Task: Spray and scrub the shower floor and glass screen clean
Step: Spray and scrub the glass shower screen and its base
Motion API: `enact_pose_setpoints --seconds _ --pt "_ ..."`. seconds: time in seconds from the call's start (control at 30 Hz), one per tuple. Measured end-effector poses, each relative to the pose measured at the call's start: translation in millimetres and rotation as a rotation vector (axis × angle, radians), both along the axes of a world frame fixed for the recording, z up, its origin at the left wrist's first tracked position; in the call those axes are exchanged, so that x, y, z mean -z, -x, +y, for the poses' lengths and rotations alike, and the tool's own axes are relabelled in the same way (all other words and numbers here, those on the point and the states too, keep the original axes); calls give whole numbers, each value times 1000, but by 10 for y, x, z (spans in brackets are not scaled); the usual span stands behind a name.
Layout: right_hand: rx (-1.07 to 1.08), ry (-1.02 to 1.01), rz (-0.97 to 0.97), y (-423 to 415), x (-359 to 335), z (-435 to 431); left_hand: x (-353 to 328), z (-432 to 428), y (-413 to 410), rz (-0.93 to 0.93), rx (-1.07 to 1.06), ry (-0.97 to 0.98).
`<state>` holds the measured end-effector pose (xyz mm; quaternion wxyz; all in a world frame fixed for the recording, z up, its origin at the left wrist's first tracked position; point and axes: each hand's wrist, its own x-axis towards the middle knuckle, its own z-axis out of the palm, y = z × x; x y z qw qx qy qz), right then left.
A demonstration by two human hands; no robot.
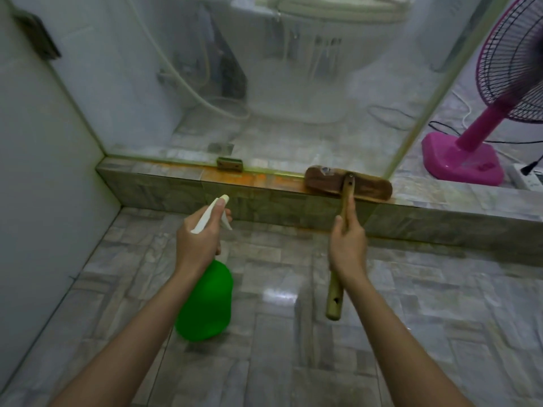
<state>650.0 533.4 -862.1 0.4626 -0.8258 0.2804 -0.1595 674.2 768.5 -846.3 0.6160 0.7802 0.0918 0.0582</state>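
- The left hand (199, 243) is clenched round the neck of a green spray bottle (205, 301), with a finger curled over the white trigger.
- The bottle's green body hangs below that hand, above the shower floor (293, 342). Its pale nozzle pokes out past the knuckles, toward the tiled kerb (164, 188) ahead.
- The right hand (348, 249) is wrapped round the wooden handle of a scrubbing brush (348, 185), thumb laid along the shaft.
- The brush head lies ahead of that hand, flat on top of the kerb and right against the foot of the glass screen (264, 92), near the screen's outer edge. The handle's butt end sticks out behind the hand, toward the person.
- An orange, rusty stain (252, 180) runs along the kerb top between the two hands' lines of reach, from the brush head across to a small metal bracket (229, 164) that clamps the glass.
- The glass is cloudy; beyond it, ahead of both hands, I can make out a toilet (311, 71) and a looping hose (179, 80).
- The shower floor under both forearms is grey marbled tile, glossy between the hands.
- Out past the right hand, outside the screen, a pink fan (467, 142) stands on the bathroom floor.
- A plain white wall (44, 177) runs beside the left hand.
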Motion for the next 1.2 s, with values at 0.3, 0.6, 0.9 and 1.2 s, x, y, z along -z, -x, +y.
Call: enact_pose_setpoints --seconds 0.3,0.6,0.9,1.2 --pt "-357 79 7 -209 -43 536 26 32 10 2 7 24" --pt "-274 27 -38 -269 64 844 77 266 45 11 -4 5" --pt "63 41 -32 97 81 -161 72 328 37 -8 -17 1" --pt "-422 24 -31 -403 74 1125 147 333 73 -2 -2 -37"
